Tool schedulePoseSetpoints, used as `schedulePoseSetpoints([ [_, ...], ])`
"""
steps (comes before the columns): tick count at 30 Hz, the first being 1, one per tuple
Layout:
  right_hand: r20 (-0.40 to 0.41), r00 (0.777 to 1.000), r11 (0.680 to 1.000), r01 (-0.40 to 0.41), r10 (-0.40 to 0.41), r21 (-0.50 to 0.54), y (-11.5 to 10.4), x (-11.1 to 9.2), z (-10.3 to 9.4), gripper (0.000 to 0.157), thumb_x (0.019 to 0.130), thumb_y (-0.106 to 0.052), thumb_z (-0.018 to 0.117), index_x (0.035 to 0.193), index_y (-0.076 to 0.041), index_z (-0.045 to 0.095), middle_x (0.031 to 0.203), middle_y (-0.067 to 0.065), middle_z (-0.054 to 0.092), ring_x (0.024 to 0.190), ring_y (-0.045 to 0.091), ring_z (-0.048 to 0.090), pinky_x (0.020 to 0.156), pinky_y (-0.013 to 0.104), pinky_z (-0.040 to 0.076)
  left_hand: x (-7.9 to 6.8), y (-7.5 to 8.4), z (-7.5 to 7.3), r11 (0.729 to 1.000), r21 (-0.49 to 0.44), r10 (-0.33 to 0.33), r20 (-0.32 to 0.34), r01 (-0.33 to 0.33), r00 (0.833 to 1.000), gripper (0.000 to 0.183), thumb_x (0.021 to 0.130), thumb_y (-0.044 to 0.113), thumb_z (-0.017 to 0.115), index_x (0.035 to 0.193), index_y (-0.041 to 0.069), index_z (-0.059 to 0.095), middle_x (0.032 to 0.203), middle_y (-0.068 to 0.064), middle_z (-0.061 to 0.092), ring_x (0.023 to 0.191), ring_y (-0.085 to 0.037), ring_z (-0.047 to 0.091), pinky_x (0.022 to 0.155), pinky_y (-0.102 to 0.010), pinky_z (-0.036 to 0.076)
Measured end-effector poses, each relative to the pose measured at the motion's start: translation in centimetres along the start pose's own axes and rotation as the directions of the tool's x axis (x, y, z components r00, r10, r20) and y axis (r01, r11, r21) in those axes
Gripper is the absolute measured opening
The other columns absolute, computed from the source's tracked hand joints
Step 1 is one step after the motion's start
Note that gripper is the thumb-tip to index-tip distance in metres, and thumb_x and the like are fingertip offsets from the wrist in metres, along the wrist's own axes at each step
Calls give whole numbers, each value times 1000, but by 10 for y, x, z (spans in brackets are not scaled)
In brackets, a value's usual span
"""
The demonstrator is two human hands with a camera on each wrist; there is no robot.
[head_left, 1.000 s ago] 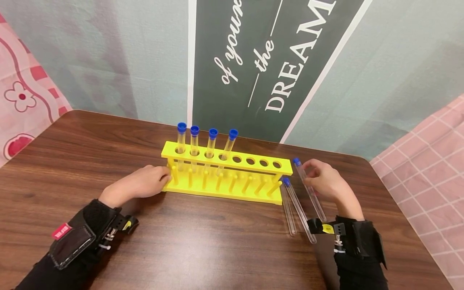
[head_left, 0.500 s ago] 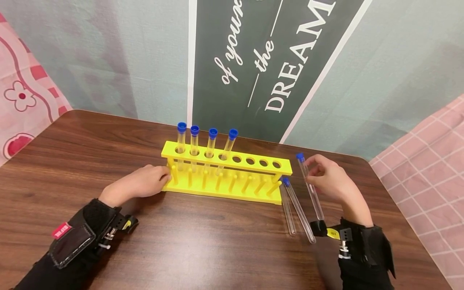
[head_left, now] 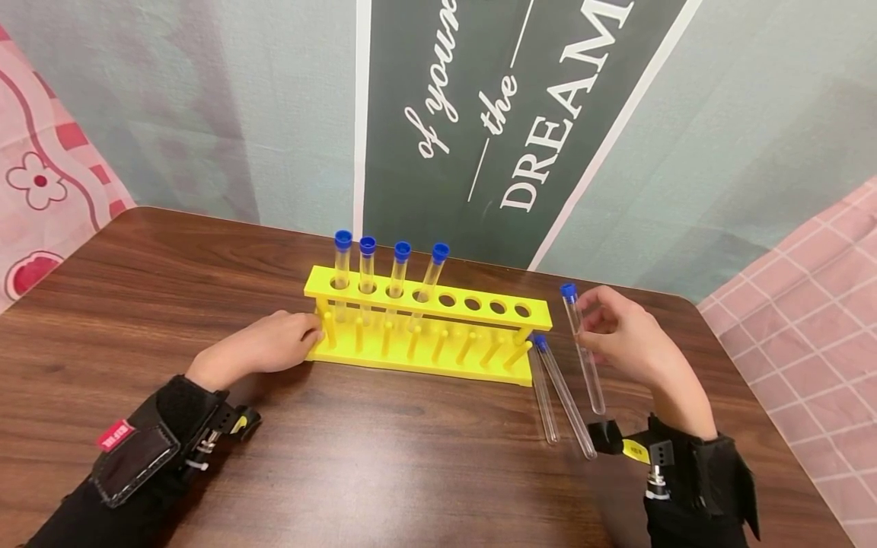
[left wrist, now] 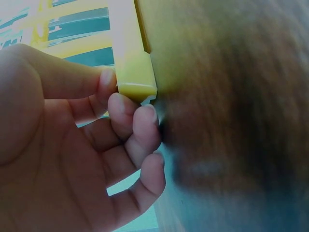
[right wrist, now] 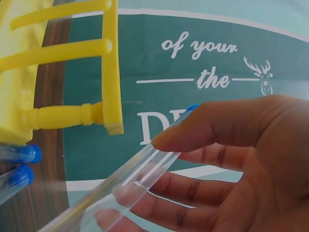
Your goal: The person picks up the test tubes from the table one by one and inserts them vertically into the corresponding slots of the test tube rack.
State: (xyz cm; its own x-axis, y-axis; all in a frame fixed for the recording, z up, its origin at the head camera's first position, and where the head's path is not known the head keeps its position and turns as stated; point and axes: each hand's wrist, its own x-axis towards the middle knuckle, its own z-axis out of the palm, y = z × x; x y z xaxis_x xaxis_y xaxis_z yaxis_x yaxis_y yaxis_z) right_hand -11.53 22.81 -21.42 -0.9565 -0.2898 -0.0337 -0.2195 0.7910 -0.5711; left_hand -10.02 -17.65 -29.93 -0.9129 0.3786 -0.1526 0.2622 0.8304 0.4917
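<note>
Head view: the right hand (head_left: 629, 336) pinches a blue-capped test tube (head_left: 591, 373) near the far right corner of the table (head_left: 384, 457). The left hand (head_left: 277, 342) grips the left end of the yellow test-tube rack (head_left: 428, 358).

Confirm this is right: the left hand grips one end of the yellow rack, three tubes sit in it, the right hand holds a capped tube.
Wrong count: the head view shows four tubes in the yellow rack, not three. The left hand grips one end, and the right hand holds a capped tube.

Right fingers (right wrist: 198, 191) have lifted the tube (head_left: 590, 379); it stands steeper.
</note>
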Motion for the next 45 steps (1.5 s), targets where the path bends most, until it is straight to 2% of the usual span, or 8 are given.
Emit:
schedulePoseSetpoints([
  [8, 13, 998, 995, 66, -67, 68, -10, -4, 1, 32, 82, 4, 60, 109, 2, 44, 84, 12, 54, 67, 18, 57, 58, 29, 51, -1, 0, 0, 1000, 7, 10, -7, -10, 1000, 20, 94, 10, 43, 75, 7, 48, 61, -3, 36, 53, -15, 34, 52, -27, 31],
  [12, 32, 994, 987, 104, -108, 121, -13, -4, 3, 32, 81, 7, 59, 108, 4, 43, 83, 13, 52, 68, 19, 57, 59, 30, 51, -1, 0, 0, 1000, 7, 12, -5, -12, 1000, 20, 94, 10, 43, 75, 7, 48, 61, -3, 36, 53, -15, 35, 52, -28, 31],
  [21, 26, 983, 962, 170, -180, 215, -19, -4, 9, 33, 80, 11, 58, 108, 5, 41, 84, 16, 52, 70, 17, 57, 61, 32, 52, -1, -1, 0, 1000, 7, 14, -5, -14, 1000, 21, 94, 10, 44, 73, 8, 46, 61, -3, 36, 53, -15, 34, 52, -27, 30],
  [29, 18, 972, 930, 218, -234, 297, -27, -3, 19, 32, 79, 15, 57, 104, 6, 40, 84, 20, 53, 70, 22, 58, 60, 33, 52, -1, -1, 0, 1000, 4, 14, -5, -14, 1000, 21, 94, 10, 43, 73, 8, 46, 61, -3, 36, 52, -15, 33, 52, -27, 30],
  [36, -22, 957, 926, 286, -290, 245, -29, 0, 27, 33, 75, 15, 60, 100, 3, 43, 82, 13, 55, 72, 18, 58, 63, 29, 51, 0, -1, 1, 1000, 13, 26, -16, -26, 1000, 23, 94, 10, 42, 72, 9, 45, 60, -2, 36, 52, -15, 34, 52, -28, 30],
  [45, -35, 936, 903, 347, -350, 251, -33, 2, 36, 31, 76, 14, 61, 100, 3, 44, 79, 13, 57, 72, 18, 58, 66, 24, 49, -1, 0, 0, 1000, 20, 24, -21, -24, 999, 22, 94, 10, 42, 72, 9, 45, 61, -2, 37, 53, -15, 35, 52, -28, 31],
])
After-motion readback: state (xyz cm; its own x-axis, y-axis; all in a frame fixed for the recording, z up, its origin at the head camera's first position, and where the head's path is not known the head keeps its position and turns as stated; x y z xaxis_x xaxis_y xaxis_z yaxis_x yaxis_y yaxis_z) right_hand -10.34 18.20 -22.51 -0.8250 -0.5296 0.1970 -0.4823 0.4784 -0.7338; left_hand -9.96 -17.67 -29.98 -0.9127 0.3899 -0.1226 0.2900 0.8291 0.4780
